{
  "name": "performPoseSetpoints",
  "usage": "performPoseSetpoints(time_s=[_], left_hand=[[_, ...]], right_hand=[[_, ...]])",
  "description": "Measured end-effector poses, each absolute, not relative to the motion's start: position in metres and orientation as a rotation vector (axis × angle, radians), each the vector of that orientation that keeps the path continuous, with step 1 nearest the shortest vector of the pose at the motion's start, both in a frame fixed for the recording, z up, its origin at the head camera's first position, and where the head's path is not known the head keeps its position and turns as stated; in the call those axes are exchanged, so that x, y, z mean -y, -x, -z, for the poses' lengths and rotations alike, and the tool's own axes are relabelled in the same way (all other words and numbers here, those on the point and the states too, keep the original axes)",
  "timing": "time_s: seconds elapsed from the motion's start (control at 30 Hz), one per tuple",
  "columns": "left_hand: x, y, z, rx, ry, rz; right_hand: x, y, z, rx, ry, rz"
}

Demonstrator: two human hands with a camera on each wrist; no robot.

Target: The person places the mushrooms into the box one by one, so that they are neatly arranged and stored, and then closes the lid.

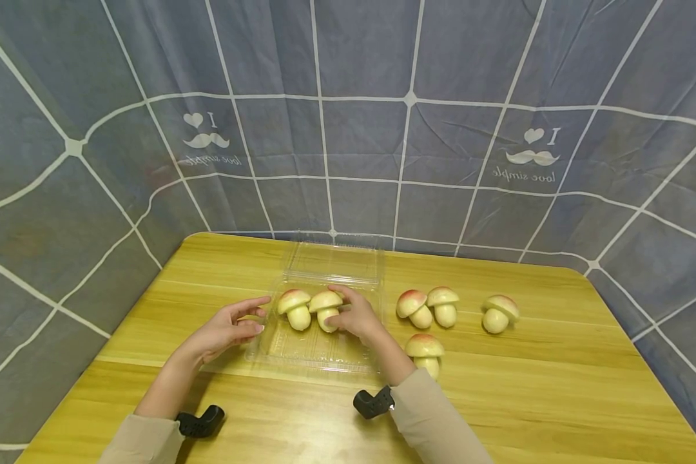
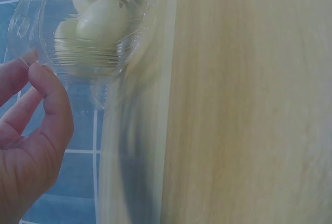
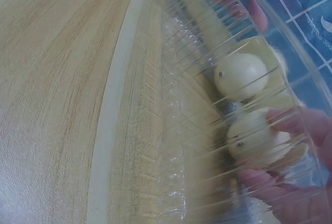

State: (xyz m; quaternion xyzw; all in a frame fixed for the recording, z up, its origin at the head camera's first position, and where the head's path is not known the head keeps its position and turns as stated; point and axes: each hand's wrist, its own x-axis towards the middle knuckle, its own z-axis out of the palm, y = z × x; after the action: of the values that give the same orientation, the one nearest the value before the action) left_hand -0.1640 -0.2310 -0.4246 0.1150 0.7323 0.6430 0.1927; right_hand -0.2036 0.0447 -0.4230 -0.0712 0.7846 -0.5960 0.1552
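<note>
A clear plastic clamshell container lies on the table with its lid folded back. Two toy mushrooms with yellow-red caps and pale stems are in its tray. My right hand grips the right mushroom between thumb and fingers; the right wrist view shows its pale stem through the clear wall. The left mushroom sits close beside it, untouched. At the container's left edge is my left hand, fingers loosely bent, fingertips at the rim and no mushroom held.
Right of the container stand several more mushrooms: a touching pair, one nearer the front beside my right forearm, and one farther right. A grey checked curtain surrounds the wooden table.
</note>
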Motion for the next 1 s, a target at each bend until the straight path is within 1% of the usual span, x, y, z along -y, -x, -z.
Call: performPoseSetpoints(time_s=[0.43, 1.0], left_hand=[[0.230, 0.165, 0.425, -2.056, -0.327, -1.803], [0.232, 0.161, 0.422, -2.055, -0.362, -1.802]], right_hand=[[-0.049, 0.206, 0.426, -2.261, 0.217, 1.704], [-0.061, 0.202, 0.414, -2.177, 0.217, 1.788]])
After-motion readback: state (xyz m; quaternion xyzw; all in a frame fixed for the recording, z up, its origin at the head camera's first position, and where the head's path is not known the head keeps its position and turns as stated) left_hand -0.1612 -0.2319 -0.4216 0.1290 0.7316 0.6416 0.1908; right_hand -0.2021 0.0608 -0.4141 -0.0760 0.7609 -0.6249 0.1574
